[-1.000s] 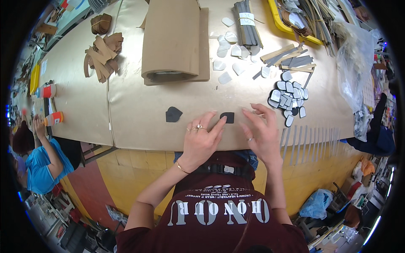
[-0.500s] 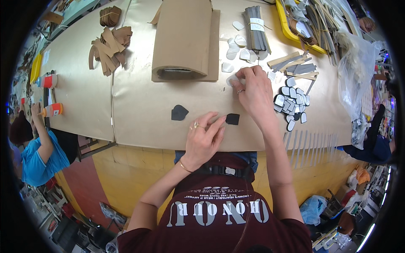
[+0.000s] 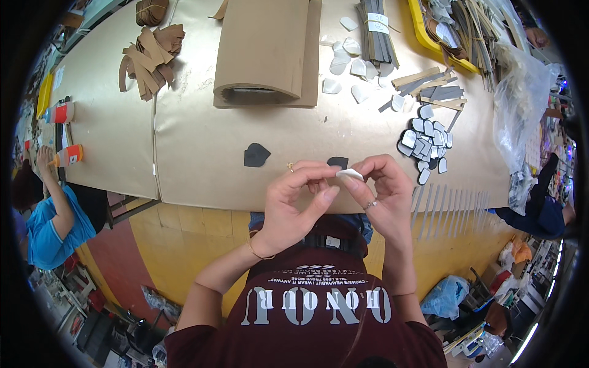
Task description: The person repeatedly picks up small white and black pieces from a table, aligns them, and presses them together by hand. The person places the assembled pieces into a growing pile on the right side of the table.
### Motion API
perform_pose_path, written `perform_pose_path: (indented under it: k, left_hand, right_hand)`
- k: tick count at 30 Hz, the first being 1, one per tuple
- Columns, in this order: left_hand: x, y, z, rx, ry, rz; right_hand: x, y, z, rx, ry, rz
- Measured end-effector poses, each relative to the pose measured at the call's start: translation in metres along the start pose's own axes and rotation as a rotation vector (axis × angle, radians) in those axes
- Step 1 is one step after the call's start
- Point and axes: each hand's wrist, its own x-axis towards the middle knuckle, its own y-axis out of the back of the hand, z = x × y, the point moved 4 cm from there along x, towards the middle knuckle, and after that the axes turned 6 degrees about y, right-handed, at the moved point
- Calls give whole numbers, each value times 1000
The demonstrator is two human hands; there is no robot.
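Just above the table's near edge, my right hand (image 3: 388,187) pinches a small white rounded patch (image 3: 350,175) between thumb and fingers. My left hand (image 3: 297,199) is beside it, its fingertips at the patch's left edge and its thumb held apart below. Partly hidden behind the fingers lies a black patch (image 3: 337,162). Another black patch (image 3: 256,154), with a pointed right side, lies farther left. Several loose white patches (image 3: 360,93) are scattered beyond my hands. To the right sits a pile of black-edged, white-faced tabs (image 3: 423,142).
A folded brown sheet (image 3: 261,49) stands at the back centre, near brown strips (image 3: 147,61) and a tied grey bundle (image 3: 375,37). At the far right are a yellow tray (image 3: 423,30) and clear plastic (image 3: 518,98). Glue bottles (image 3: 69,156) and a co-worker's arm (image 3: 52,178) are left.
My right hand has come back toward me from the scattered white patches, now with one in its fingers. My left hand has moved beside it, lifting its fingers from near the black patch.
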Motion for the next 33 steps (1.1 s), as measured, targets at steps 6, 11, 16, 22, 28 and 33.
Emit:
perform_pose_path:
  k: [6,11,16,22,28,33]
  left_hand:
    - [0,-7,-8,-70,93,8]
    - [-1,-2,10,409,-271,31]
    - [-1,2,20,694,-457,-7]
    - [-4,-2,14,436,-159,-52]
    - [-13,6,-1,-184,485,-169]
    - [-13,5,-5,-261,478,-198]
  right_hand:
    - [-14,1,5,148,-47,-31]
    - [-16,7,1,136,-56,-107]
    - [-17,10,-3,19,-64,-162]
    - [-17,9,-2,-114,19,-83]
    - [-30,7,-32,-850,667,-79]
    - [-29,5,-27,-816,665,-118]
